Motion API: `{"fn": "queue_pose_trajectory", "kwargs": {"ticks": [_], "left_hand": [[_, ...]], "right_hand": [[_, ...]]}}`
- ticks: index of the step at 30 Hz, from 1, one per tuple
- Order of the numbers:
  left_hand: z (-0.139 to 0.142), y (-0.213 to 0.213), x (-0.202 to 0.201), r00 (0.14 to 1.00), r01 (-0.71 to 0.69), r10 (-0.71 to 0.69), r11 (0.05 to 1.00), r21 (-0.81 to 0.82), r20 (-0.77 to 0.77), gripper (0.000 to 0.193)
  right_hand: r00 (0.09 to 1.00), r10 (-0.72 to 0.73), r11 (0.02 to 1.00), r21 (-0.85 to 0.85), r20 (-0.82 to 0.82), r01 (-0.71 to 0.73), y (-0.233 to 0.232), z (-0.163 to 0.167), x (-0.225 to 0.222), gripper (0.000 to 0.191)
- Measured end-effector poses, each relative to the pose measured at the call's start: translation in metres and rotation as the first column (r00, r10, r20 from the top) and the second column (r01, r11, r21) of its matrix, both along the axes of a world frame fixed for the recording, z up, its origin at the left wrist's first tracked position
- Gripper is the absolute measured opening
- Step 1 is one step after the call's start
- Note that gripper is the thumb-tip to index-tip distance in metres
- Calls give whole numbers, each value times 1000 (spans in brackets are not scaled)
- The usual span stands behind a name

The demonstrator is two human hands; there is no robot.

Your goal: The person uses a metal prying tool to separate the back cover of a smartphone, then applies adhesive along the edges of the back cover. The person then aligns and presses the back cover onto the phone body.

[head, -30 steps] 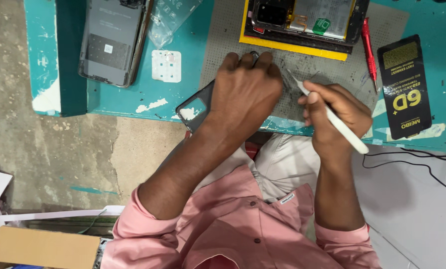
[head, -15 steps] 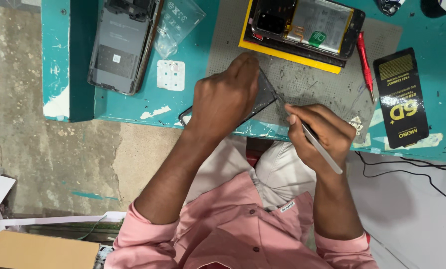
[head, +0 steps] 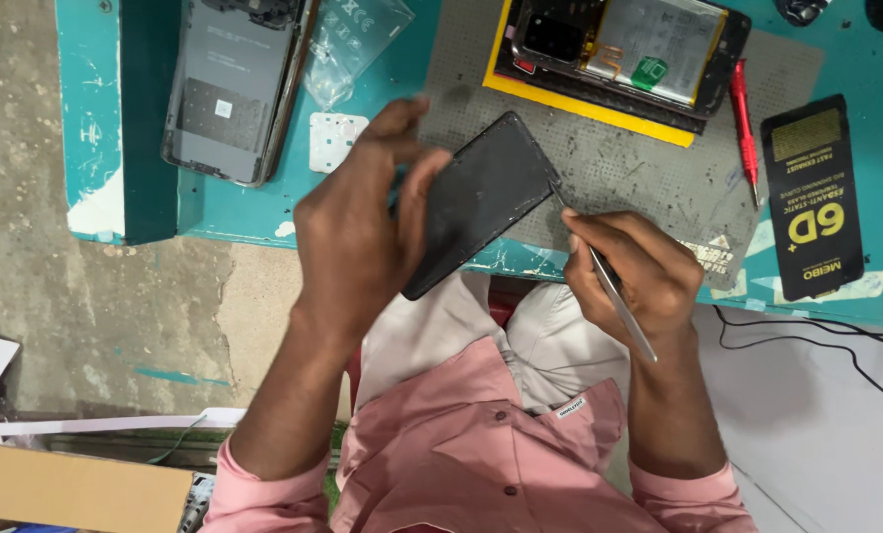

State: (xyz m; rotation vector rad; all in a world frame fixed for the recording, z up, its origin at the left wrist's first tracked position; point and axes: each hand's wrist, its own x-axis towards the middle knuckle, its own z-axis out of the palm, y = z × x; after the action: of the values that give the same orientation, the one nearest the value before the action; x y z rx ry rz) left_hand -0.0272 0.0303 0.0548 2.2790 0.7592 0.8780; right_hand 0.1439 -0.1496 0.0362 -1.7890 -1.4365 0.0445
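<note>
At bench edge, left hand (head: pixel 363 237): clasps flat black rectangular phone panel (head: pixel 481 197), tilted.
Right hand (head: pixel 629 271): pinches thin metal pry tool (head: pixel 614 296), tip at panel's near edge.
Progress: judged early; panel appears intact.

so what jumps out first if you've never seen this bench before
The black phone panel, tilted up in the left hand at centre, with the right hand working a thin metal tool at its edge. Behind, an opened phone lies on a yellow sheet.
</note>
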Motion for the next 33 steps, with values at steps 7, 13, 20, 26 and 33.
{"fn": "queue_pose_trajectory", "kwargs": {"ticks": [7,13,20,26,33], "left_hand": [[-18,-25,13,951,220,-172,960,175,-256,52],[-30,-24,11,940,245,-193,956,162,-282,52],[-32,-25,12,948,230,-179,956,182,-263,51],[-32,-25,16,947,213,-158,961,176,-281,52],[-26,-23,19,947,226,-174,958,175,-268,51]], "right_hand": [[999,-10,999,-44,-50,8,1,3,1,24],[997,-22,997,-73,-80,17,5,6,1,23],[995,-25,998,-55,-98,19,11,6,1,24],[984,-90,996,-43,-157,84,1,4,1,20],[971,-57,998,-1,-234,58,-8,-5,5,16]]}}
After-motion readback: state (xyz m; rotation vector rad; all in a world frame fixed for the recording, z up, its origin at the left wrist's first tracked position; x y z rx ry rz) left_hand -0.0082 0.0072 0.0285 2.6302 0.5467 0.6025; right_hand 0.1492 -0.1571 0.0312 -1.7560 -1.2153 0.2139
